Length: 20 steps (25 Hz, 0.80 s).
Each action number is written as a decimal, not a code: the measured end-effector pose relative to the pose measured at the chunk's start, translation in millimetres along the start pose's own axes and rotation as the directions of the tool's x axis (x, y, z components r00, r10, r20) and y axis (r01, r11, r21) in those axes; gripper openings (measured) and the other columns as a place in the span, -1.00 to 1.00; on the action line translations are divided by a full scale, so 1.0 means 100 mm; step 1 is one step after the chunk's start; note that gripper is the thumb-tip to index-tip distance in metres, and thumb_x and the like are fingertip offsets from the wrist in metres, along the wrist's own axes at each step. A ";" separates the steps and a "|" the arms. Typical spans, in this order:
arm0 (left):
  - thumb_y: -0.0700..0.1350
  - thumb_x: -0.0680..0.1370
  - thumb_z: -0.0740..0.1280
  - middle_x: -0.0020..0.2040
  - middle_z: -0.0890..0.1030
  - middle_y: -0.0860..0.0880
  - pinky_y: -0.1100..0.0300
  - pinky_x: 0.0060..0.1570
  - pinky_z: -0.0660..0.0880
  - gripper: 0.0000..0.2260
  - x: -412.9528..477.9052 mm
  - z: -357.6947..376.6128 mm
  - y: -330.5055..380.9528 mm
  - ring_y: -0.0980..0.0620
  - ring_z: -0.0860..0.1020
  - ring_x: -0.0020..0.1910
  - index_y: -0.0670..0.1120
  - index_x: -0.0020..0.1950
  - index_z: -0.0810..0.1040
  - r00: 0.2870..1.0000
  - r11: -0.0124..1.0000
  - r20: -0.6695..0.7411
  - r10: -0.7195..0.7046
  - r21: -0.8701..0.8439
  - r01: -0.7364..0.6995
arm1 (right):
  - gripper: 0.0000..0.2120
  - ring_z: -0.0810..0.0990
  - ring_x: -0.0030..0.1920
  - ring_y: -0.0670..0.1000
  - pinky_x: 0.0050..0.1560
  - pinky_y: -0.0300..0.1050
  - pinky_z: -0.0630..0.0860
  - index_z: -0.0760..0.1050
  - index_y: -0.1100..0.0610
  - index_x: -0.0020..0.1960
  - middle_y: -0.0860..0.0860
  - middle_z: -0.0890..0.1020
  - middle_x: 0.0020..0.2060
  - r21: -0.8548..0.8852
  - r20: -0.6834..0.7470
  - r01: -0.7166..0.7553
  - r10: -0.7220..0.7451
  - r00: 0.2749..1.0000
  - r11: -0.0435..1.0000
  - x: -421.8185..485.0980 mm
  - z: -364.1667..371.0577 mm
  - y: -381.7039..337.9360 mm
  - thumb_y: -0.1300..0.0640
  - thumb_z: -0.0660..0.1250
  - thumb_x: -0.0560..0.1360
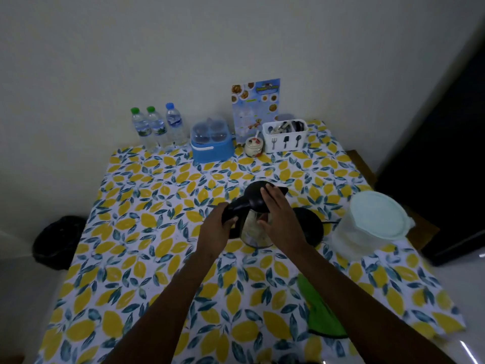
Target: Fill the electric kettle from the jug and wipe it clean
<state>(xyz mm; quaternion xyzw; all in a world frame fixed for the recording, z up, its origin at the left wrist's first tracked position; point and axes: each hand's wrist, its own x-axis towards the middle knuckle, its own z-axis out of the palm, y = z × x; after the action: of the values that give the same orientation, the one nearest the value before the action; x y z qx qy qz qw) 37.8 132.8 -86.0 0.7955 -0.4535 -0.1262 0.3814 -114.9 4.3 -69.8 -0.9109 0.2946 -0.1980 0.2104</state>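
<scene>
Early stage, I'd say. The kettle (256,219) sits mid-tabletop (147,258) on the lemon-print cloth, just left of its round black base (311,228) and not on it (they look touching or nearly so, hard to call). My left hand (219,231) is wrapped around the black handle, fingers closed on it. My right hand (277,216) lies over the top: fingers flat on the dark lid (256,195), thumb down against the clear glass body. So it is pressing, not clamped; whether the lid is shut or partly lifted under the palm I cannot tell.

The jug (372,224), translucent white with a pale lid on, stands to the right, beyond the base and apart from the kettle. Nobody is holding it, lid in place, so I judge no pouring is under way. Water level inside the kettle: unreadable, the glass only shows the cloth pattern through it.

The green cloth (321,313) lies flat near the front right edge, partly under my right forearm, untouched, so the wipe is not started as far as I can see.

Left to do, in my judgement: open the kettle, uncap and lift the jug, pour, close, then wipe with the green cloth. Bottles, blue container and cutlery caddy at the back wall play no part.
</scene>
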 end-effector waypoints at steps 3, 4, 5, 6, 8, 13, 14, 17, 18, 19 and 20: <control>-0.11 0.64 0.26 0.14 0.58 -0.12 0.13 -0.06 0.37 -0.76 0.27 0.31 0.31 -0.13 0.54 0.05 -0.07 0.31 0.44 0.996 0.999 0.082 0.040 -0.027 -0.038 | -0.26 0.02 0.60 0.06 0.51 0.09 0.29 0.10 0.09 0.58 0.03 0.13 0.59 -0.022 -0.054 -0.106 0.105 0.993 0.994 -0.06 -0.28 0.31 0.14 0.40 0.52; -0.10 0.63 0.26 0.14 0.58 -0.12 0.11 -0.06 0.38 -0.76 0.35 0.40 0.41 -0.12 0.54 0.06 -0.07 0.30 0.44 0.993 0.999 0.110 0.044 -0.029 -0.041 | -0.26 0.02 0.60 0.06 0.50 0.11 0.31 0.10 0.09 0.58 0.04 0.13 0.59 -0.020 -0.062 -0.138 0.136 0.989 0.990 -0.09 -0.35 0.40 0.16 0.40 0.52; -0.10 0.63 0.27 0.14 0.58 -0.13 0.09 -0.05 0.41 -0.76 0.41 0.50 0.47 -0.12 0.54 0.06 -0.08 0.29 0.44 0.990 0.998 0.130 0.060 -0.040 -0.055 | -0.25 0.00 0.60 0.06 0.49 0.11 0.33 0.09 0.10 0.58 0.04 0.12 0.59 -0.008 -0.067 -0.165 0.164 0.984 0.986 -0.11 -0.40 0.49 0.18 0.40 0.52; -0.10 0.63 0.28 0.13 0.58 -0.13 0.07 -0.05 0.43 -0.77 0.47 0.60 0.54 -0.13 0.55 0.05 -0.08 0.28 0.45 0.985 0.997 0.158 0.070 -0.053 -0.063 | -0.25 -0.01 0.60 0.06 0.49 0.11 0.33 0.09 0.10 0.59 0.04 0.11 0.59 0.005 -0.069 -0.193 0.193 0.979 0.981 -0.13 -0.44 0.58 0.19 0.40 0.52; -0.09 0.63 0.28 0.13 0.58 -0.12 0.07 -0.05 0.43 -0.78 0.56 0.73 0.61 -0.13 0.55 0.06 -0.07 0.27 0.45 0.977 0.995 0.196 0.082 -0.070 -0.070 | -0.26 -0.04 0.61 0.06 0.51 0.10 0.28 0.08 0.11 0.59 0.04 0.09 0.60 0.021 -0.072 -0.233 0.234 0.970 0.972 -0.14 -0.49 0.70 0.21 0.39 0.53; -0.05 0.62 0.27 0.17 0.58 -0.09 0.10 -0.03 0.42 -0.74 0.73 0.85 0.65 -0.11 0.56 0.09 -0.04 0.30 0.43 0.957 0.994 0.272 0.097 -0.069 -0.081 | -0.25 -0.01 0.61 0.08 0.57 0.08 0.15 0.07 0.11 0.59 0.06 0.10 0.60 -0.035 -0.065 -0.258 0.255 0.965 0.966 -0.10 -0.51 0.88 0.19 0.38 0.52; -0.04 0.62 0.27 0.18 0.57 -0.10 0.09 0.00 0.43 -0.73 0.72 0.84 0.68 -0.12 0.56 0.10 -0.04 0.31 0.42 0.949 0.995 0.302 0.090 -0.067 -0.072 | -0.25 -0.01 0.61 0.07 0.57 0.07 0.15 0.06 0.11 0.59 0.05 0.10 0.60 -0.055 -0.052 -0.266 0.264 0.963 0.962 -0.13 -0.50 0.88 0.17 0.38 0.53; -0.05 0.62 0.27 0.23 0.55 -0.11 0.09 0.08 0.43 -0.70 0.67 0.84 0.67 -0.12 0.54 0.17 -0.04 0.35 0.40 0.949 0.996 0.306 0.077 -0.070 -0.059 | -0.25 -0.01 0.61 0.07 0.56 0.05 0.18 0.04 0.10 0.60 0.04 0.09 0.60 -0.090 -0.051 -0.261 0.257 0.965 0.961 -0.21 -0.47 0.92 0.11 0.36 0.54; -0.05 0.62 0.27 0.25 0.55 -0.12 0.10 0.09 0.42 -0.69 0.65 0.81 0.72 -0.14 0.54 0.19 -0.05 0.36 0.39 0.950 0.997 0.304 0.066 -0.063 -0.049 | -0.28 0.02 0.60 0.09 0.55 0.08 0.20 0.07 0.11 0.59 0.06 0.12 0.59 -0.105 -0.061 -0.267 0.262 0.963 0.958 -0.21 -0.48 0.90 0.10 0.35 0.55; -0.04 0.63 0.26 0.29 0.53 -0.12 0.09 0.12 0.43 -0.67 0.65 0.83 0.69 -0.15 0.52 0.24 -0.06 0.38 0.38 0.951 0.997 0.298 0.078 -0.052 -0.065 | -0.32 0.08 0.59 0.12 0.53 0.14 0.22 0.12 0.13 0.58 0.08 0.18 0.58 -0.118 -0.096 -0.248 0.238 0.967 0.961 -0.19 -0.48 0.90 0.08 0.32 0.55; -0.02 0.63 0.26 0.37 0.48 -0.11 0.06 0.21 0.42 -0.63 0.65 0.79 0.75 -0.14 0.46 0.33 -0.07 0.41 0.35 0.956 0.998 0.287 0.058 -0.026 -0.053 | -0.37 0.13 0.58 0.15 0.50 0.21 0.24 0.18 0.15 0.56 0.10 0.23 0.56 -0.159 -0.131 -0.236 0.217 0.967 0.958 -0.15 -0.53 0.85 0.07 0.30 0.55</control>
<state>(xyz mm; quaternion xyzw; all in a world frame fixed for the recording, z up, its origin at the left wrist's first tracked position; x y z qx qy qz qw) -16.3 18.0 -76.1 0.7524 -0.5251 -0.2336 0.3220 -190.3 -63.0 -72.0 -0.8734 0.4246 -0.1969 0.1346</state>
